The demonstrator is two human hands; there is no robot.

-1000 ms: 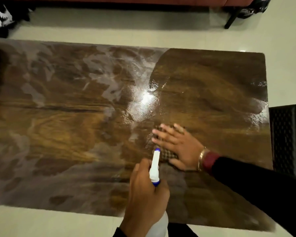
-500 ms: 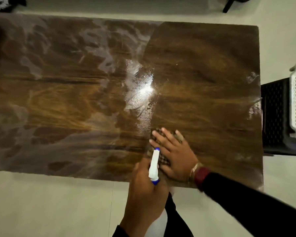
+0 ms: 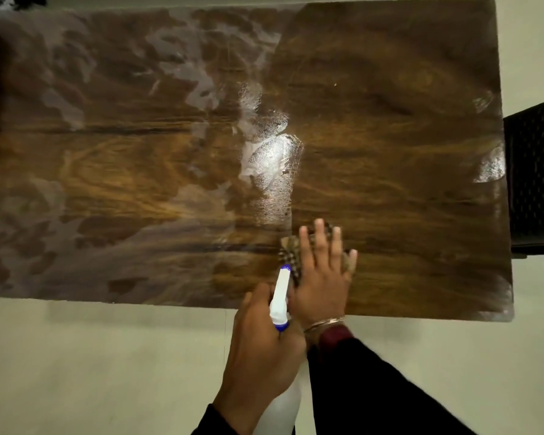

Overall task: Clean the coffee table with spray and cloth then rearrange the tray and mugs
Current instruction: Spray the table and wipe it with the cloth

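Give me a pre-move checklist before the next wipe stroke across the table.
1. Cloth under the right hand, flat on the table: ok.
2. Spray bottle gripped in the left hand, nozzle toward the table: ok.
3. Hazy film on the left half wiped off: not ok.
4. Wet sheen at the centre wiped off: not ok.
5. Liquid left in the bottle: cannot tell.
6. Tray and mugs within reach: cannot tell, none in view.

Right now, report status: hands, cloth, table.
Left hand gripping spray bottle. Right hand flat on checked cloth, near edge of coffee table. Left part filmy, right part wiped. Nothing in the way; tray and mugs not in view.
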